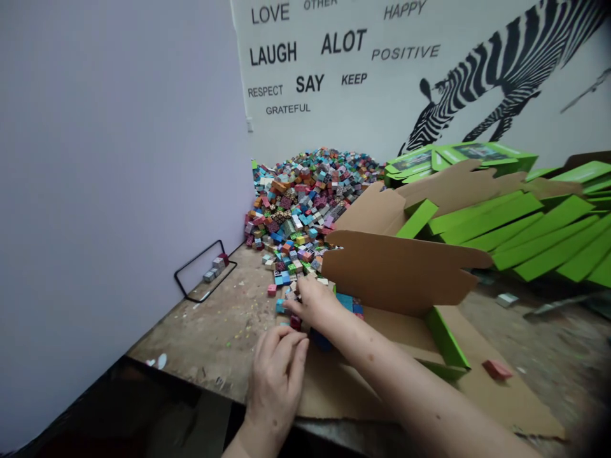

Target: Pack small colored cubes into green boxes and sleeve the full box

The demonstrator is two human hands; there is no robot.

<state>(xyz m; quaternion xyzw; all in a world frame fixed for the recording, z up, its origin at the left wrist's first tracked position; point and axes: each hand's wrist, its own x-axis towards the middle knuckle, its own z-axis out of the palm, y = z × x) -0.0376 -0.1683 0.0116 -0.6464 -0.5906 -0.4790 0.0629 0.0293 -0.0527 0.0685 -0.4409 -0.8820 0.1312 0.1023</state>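
Note:
Small patterned cubes point(310, 197) in many colours form a large heap that spills toward me along the tabletop. My right hand point(317, 302) reaches into its near edge, thumb and fingers apart around some small pale cubes; no firm grip shows. Closer to me, my left hand point(279, 366) is closed, fingers curled toward the thumb near the table edge. Whatever it may hold is hidden. Beneath my right wrist are blue and red pieces, partly covered. Beside my right forearm lies an open brown cardboard box point(405, 267) with a green inner edge.
Many green boxes point(487, 216) are stacked at the right. A black wire frame point(184, 292) leans by the pale partition point(119, 159) at left, near several cubes. A red piece point(497, 369) lies on cardboard at right. The wall behind carries words and a zebra picture.

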